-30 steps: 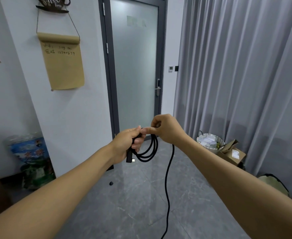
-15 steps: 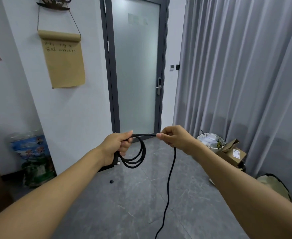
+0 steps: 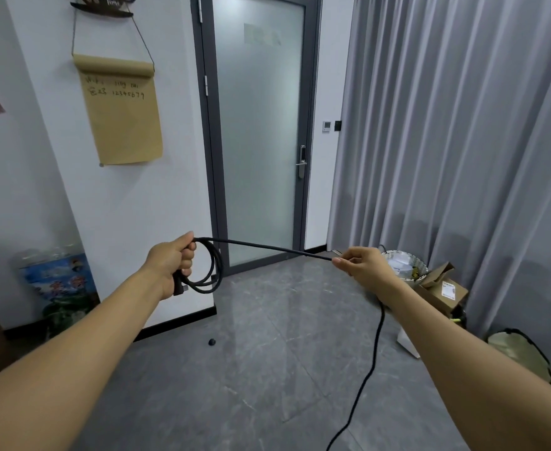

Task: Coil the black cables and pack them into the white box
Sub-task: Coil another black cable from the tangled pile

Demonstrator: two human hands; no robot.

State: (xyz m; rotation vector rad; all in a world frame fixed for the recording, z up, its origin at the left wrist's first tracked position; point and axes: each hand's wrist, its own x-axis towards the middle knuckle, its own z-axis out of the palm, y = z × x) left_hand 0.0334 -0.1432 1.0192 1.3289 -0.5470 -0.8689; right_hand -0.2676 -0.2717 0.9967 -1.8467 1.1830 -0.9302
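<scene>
My left hand (image 3: 170,263) is clenched around a few finished loops of the black cable (image 3: 264,249), which hang below my fist. A straight length runs across to my right hand (image 3: 363,266), which pinches it between thumb and fingertips. From there the cable drops to the grey floor (image 3: 251,369). A frosted glass door (image 3: 258,131) stands ahead.
</scene>
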